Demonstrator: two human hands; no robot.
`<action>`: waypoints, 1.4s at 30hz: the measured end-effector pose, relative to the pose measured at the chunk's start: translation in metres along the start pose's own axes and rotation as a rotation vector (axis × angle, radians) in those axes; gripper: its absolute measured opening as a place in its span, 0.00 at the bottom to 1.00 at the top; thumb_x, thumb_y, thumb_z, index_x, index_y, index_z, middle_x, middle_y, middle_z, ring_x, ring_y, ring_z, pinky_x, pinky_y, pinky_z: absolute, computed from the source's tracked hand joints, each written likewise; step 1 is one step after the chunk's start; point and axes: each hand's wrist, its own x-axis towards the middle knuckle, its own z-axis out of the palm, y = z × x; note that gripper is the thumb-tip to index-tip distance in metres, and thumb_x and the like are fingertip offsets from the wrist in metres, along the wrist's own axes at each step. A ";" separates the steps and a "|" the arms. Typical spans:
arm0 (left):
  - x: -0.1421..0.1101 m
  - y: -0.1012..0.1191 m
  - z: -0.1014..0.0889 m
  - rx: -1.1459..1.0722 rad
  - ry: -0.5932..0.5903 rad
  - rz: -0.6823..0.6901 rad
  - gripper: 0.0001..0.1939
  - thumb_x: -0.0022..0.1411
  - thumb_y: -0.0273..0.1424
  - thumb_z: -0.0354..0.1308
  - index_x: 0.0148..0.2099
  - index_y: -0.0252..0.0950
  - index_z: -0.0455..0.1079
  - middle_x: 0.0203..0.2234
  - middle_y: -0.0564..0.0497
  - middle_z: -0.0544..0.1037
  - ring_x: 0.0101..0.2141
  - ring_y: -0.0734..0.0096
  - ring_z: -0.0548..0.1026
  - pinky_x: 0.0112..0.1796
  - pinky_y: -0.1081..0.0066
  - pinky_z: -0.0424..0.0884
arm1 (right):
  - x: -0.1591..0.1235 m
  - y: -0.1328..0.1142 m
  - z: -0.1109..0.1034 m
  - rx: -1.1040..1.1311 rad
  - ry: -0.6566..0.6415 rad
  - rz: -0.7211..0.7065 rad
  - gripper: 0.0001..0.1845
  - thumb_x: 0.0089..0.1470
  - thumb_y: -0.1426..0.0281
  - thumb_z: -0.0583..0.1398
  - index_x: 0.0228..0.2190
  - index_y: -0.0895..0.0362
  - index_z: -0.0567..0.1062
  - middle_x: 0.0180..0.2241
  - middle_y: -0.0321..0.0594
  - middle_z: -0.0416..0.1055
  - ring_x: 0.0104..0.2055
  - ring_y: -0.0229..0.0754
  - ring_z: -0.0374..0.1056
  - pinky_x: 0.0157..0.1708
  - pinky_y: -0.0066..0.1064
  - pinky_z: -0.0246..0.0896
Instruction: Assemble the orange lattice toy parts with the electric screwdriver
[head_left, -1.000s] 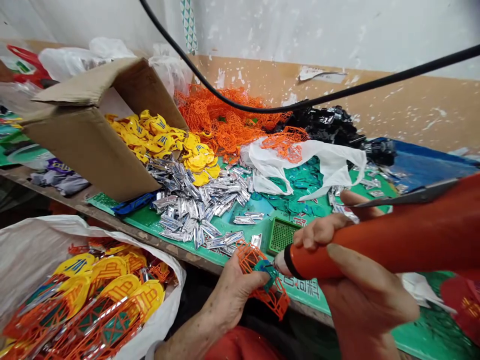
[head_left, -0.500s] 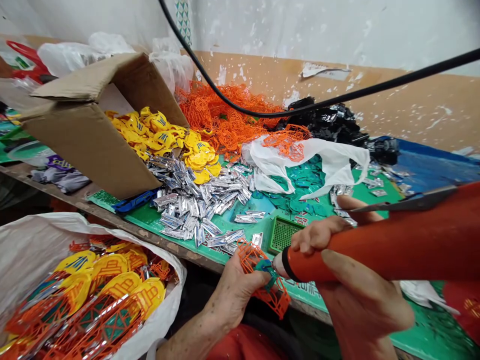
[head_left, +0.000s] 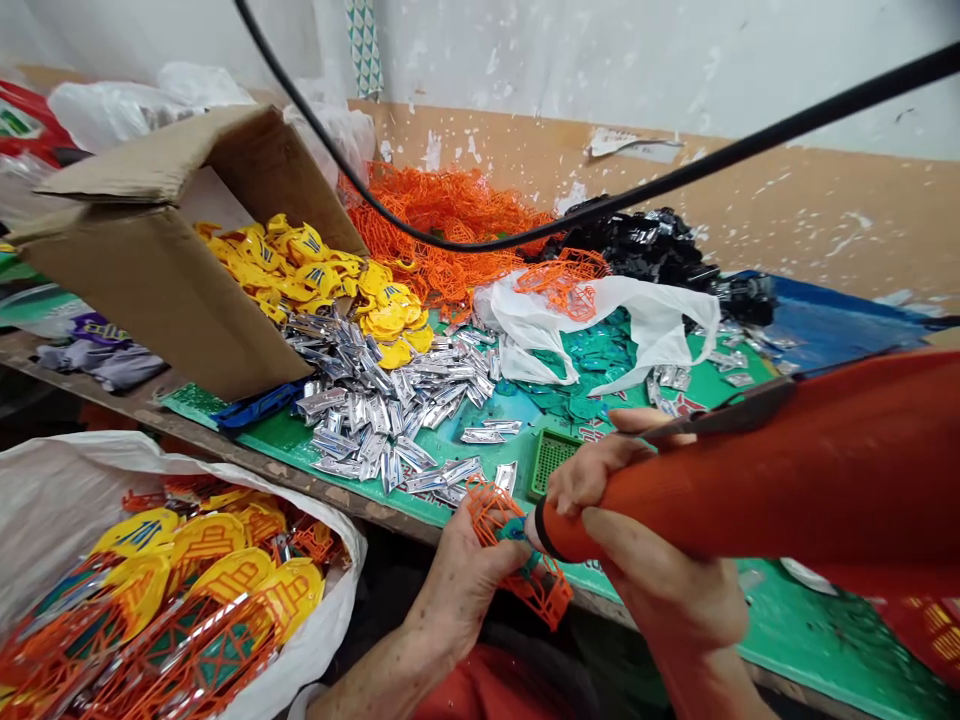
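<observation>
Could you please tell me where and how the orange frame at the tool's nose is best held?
Probably at its middle, beside the green piece, coming from the left with the thumb on top, as the left hand does. The orange frame is open, thin-barred lattice, so a light pinch seems wise, and the tool points in from the right.

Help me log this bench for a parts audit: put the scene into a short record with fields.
Left hand: holds orange lattice part with green piece
Right hand: grips orange-red tool, tip at the green piece
Cardboard box: yellow pieces spill from its opening
Bench middle: silver pieces, loosely piled
Bench back: orange lattice heap, black pieces
Lower left: white sack with multicolored items
</observation>
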 end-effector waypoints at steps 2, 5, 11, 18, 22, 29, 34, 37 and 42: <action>0.000 -0.001 0.000 0.002 0.000 0.021 0.16 0.43 0.20 0.59 0.35 0.38 0.62 0.22 0.59 0.70 0.23 0.75 0.70 0.28 0.72 0.70 | 0.001 0.002 -0.001 -0.005 -0.017 0.005 0.26 0.44 0.77 0.63 0.45 0.49 0.67 0.27 0.31 0.69 0.28 0.41 0.68 0.33 0.39 0.67; -0.002 0.000 0.000 0.041 0.011 0.041 0.17 0.42 0.19 0.60 0.35 0.37 0.64 0.23 0.58 0.71 0.24 0.75 0.70 0.29 0.73 0.69 | 0.001 0.001 0.001 0.005 -0.041 0.023 0.23 0.44 0.76 0.63 0.43 0.49 0.67 0.25 0.31 0.68 0.27 0.41 0.67 0.32 0.39 0.67; -0.006 0.007 -0.001 0.091 -0.034 -0.003 0.17 0.44 0.23 0.65 0.39 0.35 0.68 0.28 0.54 0.75 0.28 0.72 0.73 0.32 0.72 0.70 | 0.008 -0.012 0.000 0.127 0.051 0.004 0.28 0.42 0.77 0.63 0.47 0.49 0.68 0.24 0.29 0.69 0.24 0.38 0.66 0.30 0.36 0.67; -0.008 0.015 -0.010 -0.019 -0.049 -0.111 0.21 0.49 0.27 0.68 0.46 0.35 0.69 0.36 0.48 0.79 0.33 0.68 0.77 0.37 0.68 0.73 | 0.050 0.001 -0.022 0.122 0.340 -0.116 0.27 0.38 0.76 0.65 0.44 0.53 0.72 0.21 0.30 0.69 0.20 0.38 0.65 0.23 0.34 0.63; -0.008 0.020 -0.011 -0.082 -0.035 -0.142 0.23 0.48 0.28 0.69 0.47 0.35 0.69 0.35 0.48 0.78 0.35 0.65 0.77 0.40 0.65 0.73 | 0.063 0.026 -0.028 0.054 0.374 -0.082 0.15 0.36 0.74 0.66 0.32 0.57 0.74 0.21 0.30 0.68 0.20 0.38 0.65 0.23 0.34 0.62; -0.006 0.024 -0.009 -0.097 -0.047 -0.155 0.25 0.48 0.27 0.69 0.50 0.36 0.68 0.36 0.48 0.78 0.35 0.63 0.77 0.42 0.61 0.73 | 0.063 0.048 -0.027 -0.021 0.368 -0.094 0.07 0.38 0.73 0.66 0.18 0.57 0.72 0.22 0.33 0.68 0.22 0.37 0.65 0.25 0.35 0.63; -0.005 0.022 -0.007 -0.096 -0.039 -0.124 0.25 0.50 0.26 0.68 0.51 0.37 0.68 0.33 0.50 0.78 0.33 0.67 0.76 0.41 0.65 0.72 | 0.063 0.053 -0.025 -0.033 0.365 -0.067 0.07 0.38 0.71 0.66 0.20 0.58 0.72 0.21 0.33 0.68 0.22 0.37 0.65 0.26 0.36 0.64; -0.005 0.020 -0.006 -0.101 -0.042 -0.114 0.25 0.51 0.26 0.67 0.52 0.37 0.68 0.33 0.50 0.78 0.34 0.67 0.76 0.41 0.66 0.72 | 0.063 0.058 -0.026 -0.042 0.360 -0.083 0.06 0.38 0.71 0.66 0.21 0.58 0.73 0.21 0.33 0.69 0.22 0.37 0.65 0.26 0.36 0.65; -0.005 0.019 -0.006 -0.097 -0.019 -0.097 0.25 0.50 0.27 0.68 0.51 0.36 0.69 0.34 0.49 0.79 0.37 0.63 0.77 0.43 0.64 0.72 | 0.062 0.062 -0.027 -0.090 0.356 -0.059 0.07 0.39 0.69 0.66 0.20 0.57 0.73 0.21 0.32 0.69 0.22 0.37 0.65 0.26 0.35 0.64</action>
